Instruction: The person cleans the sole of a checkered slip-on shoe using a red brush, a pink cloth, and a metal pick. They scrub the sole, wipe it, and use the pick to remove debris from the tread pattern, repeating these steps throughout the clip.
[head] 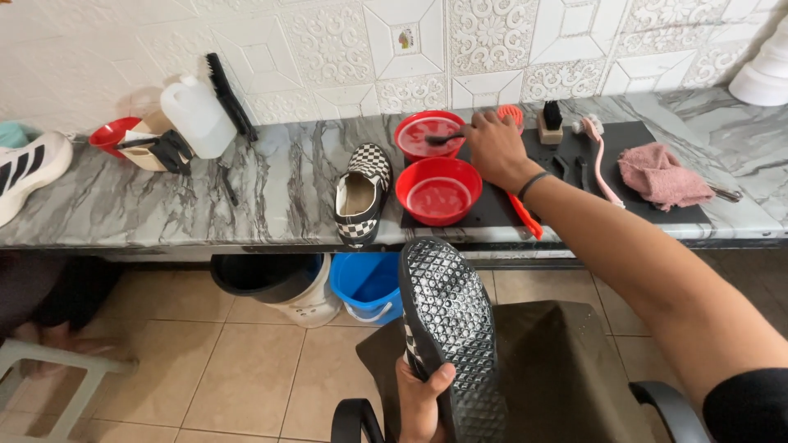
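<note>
Black rubber fills the lower middle of the head view: a shoe (450,336) held sole-up, its diamond-patterned tread facing the camera and a strip of checkered fabric showing along its left edge. The left hand (420,400) grips it from below at about six o'clock, thumb pressed on the sole's edge and fingers wrapped behind, closed tight on the shoe above a dark chair seat (558,369).

At twelve o'clock from the shoe, the right hand (495,148) reaches across to the marbled grey surface (205,197). Its fingers are curled narrow around a small brush (447,138) whose bristled end dips into the far red bowl (428,135). A near red bowl (438,190) sits just in front of it, both resting on a black mat (632,139).

At nine o'clock from the near bowl, the matching checkered shoe (361,193) lies upright on the surface, toe pointing away. At three o'clock from the right hand lie a pink long-handled brush (599,164) and a pink cloth (661,174). Far off at ten o'clock stand a white plastic jug (195,115) and a black brush (230,97) leaning on the tiled wall. A white sneaker (29,171) pokes in at the left edge.

Under the surface, on the tiled floor, a blue bucket (368,287) stands beside a black-and-white bin (279,287).
</note>
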